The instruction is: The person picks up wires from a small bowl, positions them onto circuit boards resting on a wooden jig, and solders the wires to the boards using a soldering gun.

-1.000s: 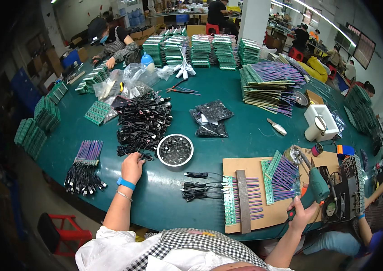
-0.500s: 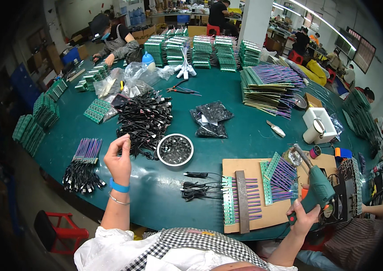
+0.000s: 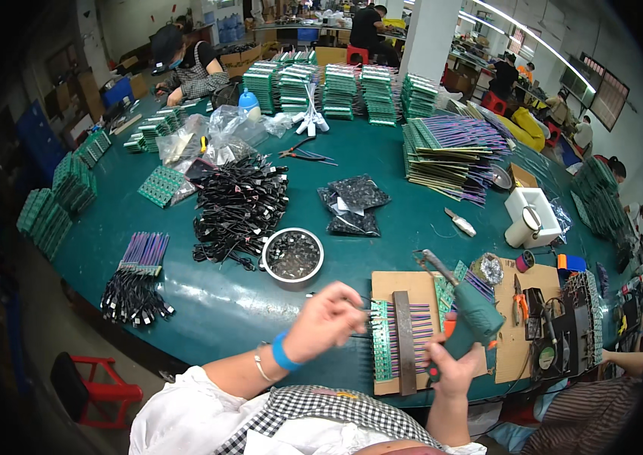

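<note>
My left hand [image 3: 329, 322] is pinched closed just left of a row of green circuit boards [image 3: 382, 341]. Whatever is between its fingertips is too small to make out. The hand hides the black cables that lie there. Purple and red wires [image 3: 421, 327] run from the boards beneath a flat grey bar [image 3: 405, 343] resting across them. Around the handle of a green soldering gun [image 3: 477, 315] with a long metal tip, my right hand [image 3: 454, 368] is closed. The gun hangs over the cardboard sheet [image 3: 428, 282] and partly covers a second set of boards [image 3: 443, 292].
Behind my left hand stand a round bowl [image 3: 292, 256] of small dark parts and a heap of black cables [image 3: 238, 205]. Wired boards [image 3: 454, 155] are stacked at the back right. A ball of metal wool [image 3: 486, 267] and orange-handled pliers [image 3: 519, 307] lie at the right.
My left hand has come from beside the cable heap, right and toward me, to the edge of the boards. My right hand has carried the soldering gun leftward over the cardboard.
</note>
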### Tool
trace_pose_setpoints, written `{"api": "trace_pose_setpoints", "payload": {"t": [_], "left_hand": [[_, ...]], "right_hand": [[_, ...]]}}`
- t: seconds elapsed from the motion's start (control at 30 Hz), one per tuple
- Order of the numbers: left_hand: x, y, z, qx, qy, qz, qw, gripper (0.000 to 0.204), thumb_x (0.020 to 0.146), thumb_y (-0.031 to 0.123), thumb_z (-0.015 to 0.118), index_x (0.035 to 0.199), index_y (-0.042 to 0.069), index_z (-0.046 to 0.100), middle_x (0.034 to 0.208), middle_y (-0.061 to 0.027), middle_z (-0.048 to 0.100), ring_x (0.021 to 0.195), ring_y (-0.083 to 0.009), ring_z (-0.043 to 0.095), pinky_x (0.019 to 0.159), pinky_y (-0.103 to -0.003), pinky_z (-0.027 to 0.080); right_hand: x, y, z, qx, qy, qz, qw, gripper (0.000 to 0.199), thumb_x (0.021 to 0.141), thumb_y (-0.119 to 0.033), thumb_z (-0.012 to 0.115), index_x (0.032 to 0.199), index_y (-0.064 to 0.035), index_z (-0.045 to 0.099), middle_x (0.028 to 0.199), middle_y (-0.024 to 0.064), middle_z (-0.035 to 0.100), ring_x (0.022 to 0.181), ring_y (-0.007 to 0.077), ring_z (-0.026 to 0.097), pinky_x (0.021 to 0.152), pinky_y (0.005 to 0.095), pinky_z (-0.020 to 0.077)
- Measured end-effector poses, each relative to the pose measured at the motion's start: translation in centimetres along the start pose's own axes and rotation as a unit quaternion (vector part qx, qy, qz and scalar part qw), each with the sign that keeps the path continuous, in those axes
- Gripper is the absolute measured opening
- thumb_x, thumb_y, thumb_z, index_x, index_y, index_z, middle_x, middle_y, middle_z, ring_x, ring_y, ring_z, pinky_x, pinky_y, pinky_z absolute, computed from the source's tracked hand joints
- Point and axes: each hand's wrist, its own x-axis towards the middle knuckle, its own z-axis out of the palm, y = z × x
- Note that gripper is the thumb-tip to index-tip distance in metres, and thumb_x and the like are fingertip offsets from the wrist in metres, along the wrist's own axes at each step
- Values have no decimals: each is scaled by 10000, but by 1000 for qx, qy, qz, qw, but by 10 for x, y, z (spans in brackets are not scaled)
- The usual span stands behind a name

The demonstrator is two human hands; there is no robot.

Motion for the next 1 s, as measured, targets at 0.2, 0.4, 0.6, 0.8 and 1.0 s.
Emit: {"api": "trace_pose_setpoints", "payload": {"t": [0.2, 0.4, 0.6, 0.8, 1.0], "left_hand": [[4, -30, 33, -115, -154, -132, 972, 99, 931, 95, 568, 959, 67, 477, 724, -52, 622, 476, -36, 428, 416, -179, 313], [6, -34, 35, -127, -162, -167, 964, 129, 930, 130, 583, 942, 65, 472, 728, -61, 631, 477, -37, 425, 417, -179, 310], [9, -38, 33, -35, -169, -136, 976, 131, 904, 107, 615, 963, 39, 519, 745, -65, 644, 525, -44, 480, 443, -185, 352], [5, -37, 36, 172, -155, 83, 969, 87, 863, 87, 654, 901, 15, 626, 748, -54, 663, 641, -85, 603, 552, -229, 477], [-4, -30, 37, 337, -144, 175, 914, 94, 856, 105, 654, 872, 12, 649, 716, -90, 656, 611, -86, 605, 559, -244, 488]], "right_hand": [[-9, 29, 31, 31, -3, -74, 997, 632, 690, 50, 734, 1244, 21, 431, 913, 115, 618, 754, 148, 617, 607, 238, 523], [-8, 39, 16, 15, -21, -34, 999, 616, 707, 35, 748, 1239, 12, 438, 1052, 105, 561, 783, 139, 609, 595, 231, 517], [-6, 45, 16, 28, 10, -63, 998, 597, 712, 41, 733, 1228, 14, 435, 769, 89, 603, 687, 141, 608, 573, 228, 496], [-3, 22, 19, 163, -18, 85, 983, 622, 668, 53, 715, 1215, 19, 423, 723, 97, 601, 626, 154, 599, 569, 251, 494], [-10, 25, 19, 98, -11, 36, 995, 605, 673, 41, 715, 1206, 25, 431, 704, 103, 611, 593, 149, 591, 549, 250, 486]]}}
